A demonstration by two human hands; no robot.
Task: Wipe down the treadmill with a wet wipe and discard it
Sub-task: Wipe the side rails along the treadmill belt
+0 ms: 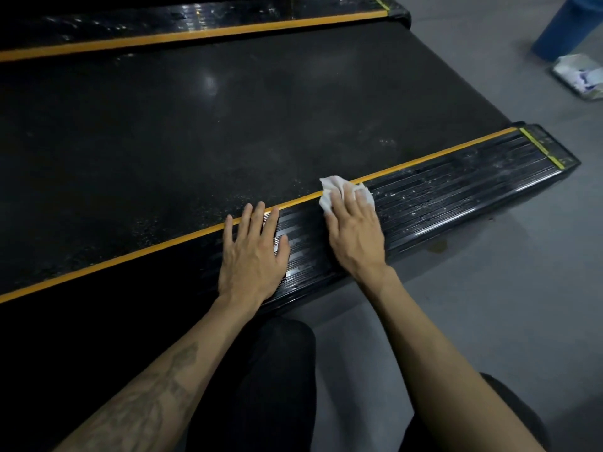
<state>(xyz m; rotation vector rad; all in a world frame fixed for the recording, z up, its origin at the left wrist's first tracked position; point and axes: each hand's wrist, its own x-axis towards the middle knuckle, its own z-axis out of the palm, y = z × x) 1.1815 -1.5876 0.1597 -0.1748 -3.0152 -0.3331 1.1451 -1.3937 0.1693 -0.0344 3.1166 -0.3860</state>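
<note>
Both hands are down on the near side rail [440,194] of the treadmill [195,125], the ribbed black strip bordered by an orange stripe [163,246].

Right hand [354,230]: palm down, fingers fairly straight, pressing a crumpled white wet wipe [332,190] flat onto the rail. Wipe sticks out past the fingertips at 11 o'clock and laps the orange stripe. No pinch visible; it looks held by downward pressure only, which suits sliding it along the ribs. Forearm runs in from 5 o'clock, wrist low, roughly in line with the hand.

Left hand [253,252]: empty, fingers spread and straight, flat on the rail just beside the right hand at its 9 o'clock, not touching it. Fingertips reach the stripe. Likely a brace, taking body weight so the person can lean in while the other hand scrubs. Forearm comes in from 7 o'clock.

Rail at 3 o'clock of the wipe shows pale specks and wet sheen up to the end cap [548,148]. Belt [228,109] also looks speckled, and the far rail [195,24] glints. My read: wiping is mid-way.

Discard is not started. A blue bin [567,27] stands on the floor [489,288] at 1 o'clock, well apart from the hands, with a wipe pack [580,76] near its base. Dark-trousered knees [280,370] sit at 6 o'clock, so the person is probably crouched alongside.
</note>
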